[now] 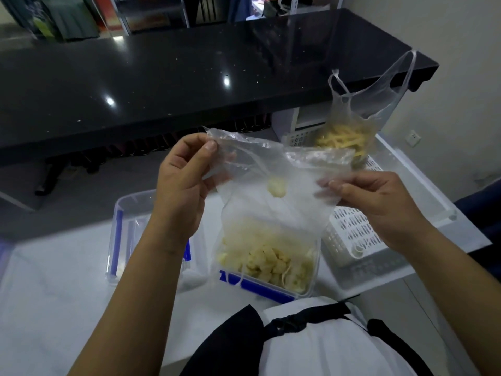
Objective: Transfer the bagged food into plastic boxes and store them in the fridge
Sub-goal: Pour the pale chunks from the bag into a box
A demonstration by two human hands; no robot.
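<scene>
I hold a clear plastic bag (271, 202) upside down over a clear plastic box (309, 290) with blue clips. My left hand (181, 183) pinches the bag's upper left corner and my right hand (379, 204) pinches its right edge. Pale food pieces (265, 263) fill the box under the bag's mouth, and one piece (276, 188) sticks inside the bag partway up. A second clear bag (360, 109) with yellow strips of food (341, 139) stands in a white basket (352, 234) to the right.
A clear lid (119, 229) with blue clips lies left of the box on the white table (54, 308). A black glossy counter (189, 77) runs across behind it. A clear tray (423, 191) holds the white basket at the table's right edge.
</scene>
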